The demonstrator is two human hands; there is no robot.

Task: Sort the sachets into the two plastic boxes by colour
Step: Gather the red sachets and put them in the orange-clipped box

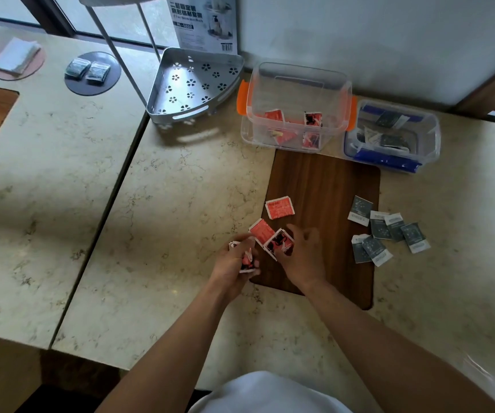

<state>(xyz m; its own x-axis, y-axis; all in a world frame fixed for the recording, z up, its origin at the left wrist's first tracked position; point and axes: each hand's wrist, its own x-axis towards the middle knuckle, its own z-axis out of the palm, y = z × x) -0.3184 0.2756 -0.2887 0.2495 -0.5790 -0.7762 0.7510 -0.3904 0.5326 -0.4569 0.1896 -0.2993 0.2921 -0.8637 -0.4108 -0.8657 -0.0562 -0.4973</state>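
My left hand (234, 263) is closed around a small bundle of red sachets (246, 260) at the near left corner of the wooden board (329, 186). My right hand (302, 254) pinches a red sachet with a black figure (279, 242), which overlaps another red sachet (261, 231). One more red sachet (279, 207) lies alone on the board. Several dark grey sachets (389, 231) lie spread at the board's right edge. The clear box with orange clips (296, 84) holds red sachets. The lower box with blue clips (427, 135) holds dark sachets.
A perforated metal corner shelf (192, 81) stands left of the orange-clipped box, with its printed carton (203, 22) behind. Two dark packets lie on a black disc (92, 73) on the neighbouring table. A folded cloth (17, 56) rests on a pink coaster.
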